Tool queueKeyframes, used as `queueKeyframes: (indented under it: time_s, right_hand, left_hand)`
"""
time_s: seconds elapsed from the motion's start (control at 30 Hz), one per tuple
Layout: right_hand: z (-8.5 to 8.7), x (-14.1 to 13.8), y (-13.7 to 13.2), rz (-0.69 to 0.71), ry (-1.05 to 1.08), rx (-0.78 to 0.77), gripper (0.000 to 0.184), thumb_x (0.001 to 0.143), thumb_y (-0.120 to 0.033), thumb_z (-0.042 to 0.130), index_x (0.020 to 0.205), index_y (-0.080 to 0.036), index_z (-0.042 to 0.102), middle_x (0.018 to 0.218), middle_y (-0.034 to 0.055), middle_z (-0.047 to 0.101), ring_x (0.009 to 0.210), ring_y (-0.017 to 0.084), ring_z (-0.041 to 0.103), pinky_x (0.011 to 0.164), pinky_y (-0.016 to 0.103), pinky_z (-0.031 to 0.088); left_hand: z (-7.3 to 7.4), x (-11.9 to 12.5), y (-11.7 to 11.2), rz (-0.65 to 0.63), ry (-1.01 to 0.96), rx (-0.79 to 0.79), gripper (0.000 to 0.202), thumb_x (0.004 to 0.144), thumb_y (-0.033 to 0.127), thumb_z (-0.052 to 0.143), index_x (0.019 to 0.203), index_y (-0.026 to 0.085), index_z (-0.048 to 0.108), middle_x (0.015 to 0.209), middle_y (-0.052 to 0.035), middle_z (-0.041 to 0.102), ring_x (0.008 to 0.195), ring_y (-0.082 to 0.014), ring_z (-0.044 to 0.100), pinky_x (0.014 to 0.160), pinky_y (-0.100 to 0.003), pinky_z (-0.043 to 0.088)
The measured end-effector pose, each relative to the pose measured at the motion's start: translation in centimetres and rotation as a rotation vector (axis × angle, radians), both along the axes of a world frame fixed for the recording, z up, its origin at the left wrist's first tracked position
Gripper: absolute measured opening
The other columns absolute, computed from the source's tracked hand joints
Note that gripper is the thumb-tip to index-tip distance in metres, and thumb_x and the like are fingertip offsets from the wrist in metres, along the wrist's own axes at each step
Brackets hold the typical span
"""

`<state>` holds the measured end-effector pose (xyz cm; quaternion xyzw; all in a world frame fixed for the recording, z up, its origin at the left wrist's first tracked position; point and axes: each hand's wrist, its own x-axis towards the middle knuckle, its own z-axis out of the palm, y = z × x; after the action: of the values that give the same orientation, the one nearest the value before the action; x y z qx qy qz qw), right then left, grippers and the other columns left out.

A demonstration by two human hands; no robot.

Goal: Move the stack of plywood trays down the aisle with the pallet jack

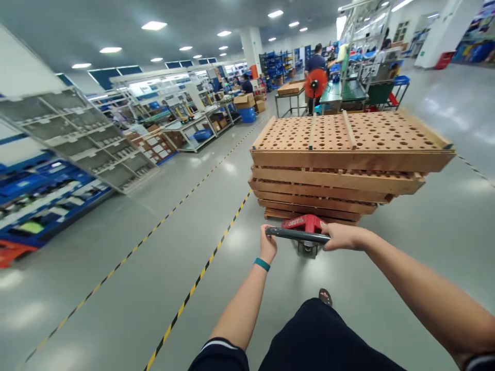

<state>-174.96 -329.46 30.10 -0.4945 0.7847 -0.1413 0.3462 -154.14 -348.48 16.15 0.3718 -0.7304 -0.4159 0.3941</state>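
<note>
Both hands are on the dark handle (296, 235) of a red pallet jack (305, 222). My left hand (267, 244), with a teal band at the wrist, is closed round the handle's left end. At the right end my right hand (340, 237) is closed on the same bar. Just ahead of the jack rises a stack of wooden trays (348, 164); round holes dot the top one, and thin wooden strips cross it. The stack sits low to the floor, and the jack's forks are hidden under it.
Yellow-black floor tape (204, 268) runs along the left. Grey shelving (93, 139) and blue racks (50, 196) stand further left. Beyond the stack are an orange round fan (315, 82), a person (315, 62) in dark clothes, and a green-topped workbench (344, 91). Cardboard boxes (245, 100) stand by the far benches.
</note>
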Motion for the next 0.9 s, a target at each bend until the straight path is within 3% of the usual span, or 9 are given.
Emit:
queueKeyframes:
  time_s: [0.1, 0.23, 0.33, 0.4, 0.5, 0.63, 0.7, 0.77, 0.9]
  right_hand:
    - [-2.5, 4.2, 3.6, 0.144, 0.019, 0.085, 0.015, 0.064, -0.030, 0.069, 0.068, -0.023, 0.057, 0.067, 0.0010, 0.059, 0.057, 0.014, 0.048, 0.052, 0.030, 0.030]
    - [-6.4, 9.8, 7.3, 0.101, -0.016, 0.127, 0.022, 0.061, -0.034, 0.072, 0.076, -0.024, 0.060, 0.072, 0.0007, 0.061, 0.062, 0.016, 0.052, 0.054, 0.030, 0.033]
    - [-9.5, 13.5, 9.2, 0.045, 0.009, 0.148, 0.029, 0.058, -0.036, 0.076, 0.082, -0.024, 0.064, 0.074, 0.0016, 0.062, 0.067, 0.021, 0.058, 0.057, 0.030, 0.037]
    - [-11.5, 15.8, 10.1, 0.038, 0.062, 0.173, 0.033, 0.060, -0.038, 0.076, 0.088, -0.024, 0.066, 0.076, 0.0031, 0.063, 0.073, 0.025, 0.063, 0.060, 0.031, 0.042]
    - [-14.0, 19.1, 10.6, 0.036, 0.146, 0.210, 0.039, 0.063, -0.040, 0.074, 0.097, -0.022, 0.068, 0.085, 0.0073, 0.068, 0.084, 0.030, 0.067, 0.067, 0.035, 0.049]
    - [-16.3, 22.8, 10.1, -0.063, 0.174, 0.219, 0.043, 0.064, -0.038, 0.074, 0.101, -0.018, 0.068, 0.093, 0.0129, 0.070, 0.093, 0.034, 0.068, 0.076, 0.041, 0.054]
    - [-17.4, 24.2, 10.1, -0.108, 0.173, 0.216, 0.038, 0.066, -0.036, 0.072, 0.099, -0.017, 0.068, 0.094, 0.0140, 0.070, 0.095, 0.035, 0.069, 0.080, 0.044, 0.055]
    - [-18.4, 25.5, 10.6, -0.156, 0.174, 0.207, 0.033, 0.067, -0.034, 0.071, 0.095, -0.017, 0.068, 0.095, 0.0143, 0.071, 0.098, 0.035, 0.069, 0.084, 0.045, 0.055]
    - [-20.1, 28.5, 13.0, -0.266, 0.173, 0.150, 0.027, 0.064, -0.026, 0.074, 0.089, -0.020, 0.068, 0.097, 0.0133, 0.071, 0.103, 0.035, 0.068, 0.091, 0.046, 0.054]
  left_hand:
    - [-1.9, 4.2, 3.4, -0.074, 0.030, 0.030, 0.011, 0.089, 0.022, 0.045, 0.100, 0.019, 0.047, 0.099, -0.0104, 0.061, 0.093, -0.0180, 0.062, 0.090, -0.034, 0.051]
    - [-4.8, 10.9, 6.6, -0.216, -0.021, 0.064, 0.021, 0.089, 0.026, 0.048, 0.109, 0.021, 0.046, 0.116, -0.0140, 0.061, 0.109, -0.0223, 0.061, 0.102, -0.041, 0.047]
    - [-6.7, 15.9, 6.9, -0.321, -0.254, -0.034, 0.030, 0.085, 0.020, 0.047, 0.115, 0.022, 0.045, 0.130, -0.0160, 0.057, 0.123, -0.0254, 0.057, 0.110, -0.043, 0.043]
    - [-6.9, 18.1, 6.7, -0.388, -0.511, -0.147, 0.041, 0.079, 0.015, 0.050, 0.120, 0.021, 0.050, 0.137, -0.0170, 0.055, 0.137, -0.0318, 0.046, 0.114, -0.049, 0.038]
    - [-5.5, 18.7, 7.8, -0.593, -0.871, -0.365, 0.036, 0.072, 0.017, 0.061, 0.109, 0.018, 0.060, 0.134, -0.0176, 0.059, 0.145, -0.0427, 0.032, 0.113, -0.058, 0.033]
    - [-3.4, 15.9, 12.3, -0.979, -1.065, -0.404, 0.023, 0.077, 0.032, 0.066, 0.096, 0.018, 0.065, 0.109, -0.0162, 0.071, 0.115, -0.0375, 0.062, 0.095, -0.046, 0.047]
    - [-3.5, 15.0, 14.5, -0.967, -1.152, -0.360, 0.022, 0.081, 0.034, 0.062, 0.096, 0.018, 0.066, 0.107, -0.0188, 0.072, 0.106, -0.0368, 0.067, 0.088, -0.045, 0.049]
    - [-4.2, 15.2, 16.1, -0.919, -1.187, -0.381, 0.020, 0.083, 0.030, 0.058, 0.096, 0.017, 0.067, 0.110, -0.0200, 0.071, 0.111, -0.0372, 0.065, 0.090, -0.045, 0.048]
    - [-5.7, 17.9, 18.8, -0.892, -1.233, -0.400, 0.026, 0.083, 0.020, 0.056, 0.106, 0.019, 0.067, 0.117, -0.0175, 0.071, 0.114, -0.0322, 0.065, 0.094, -0.041, 0.048]
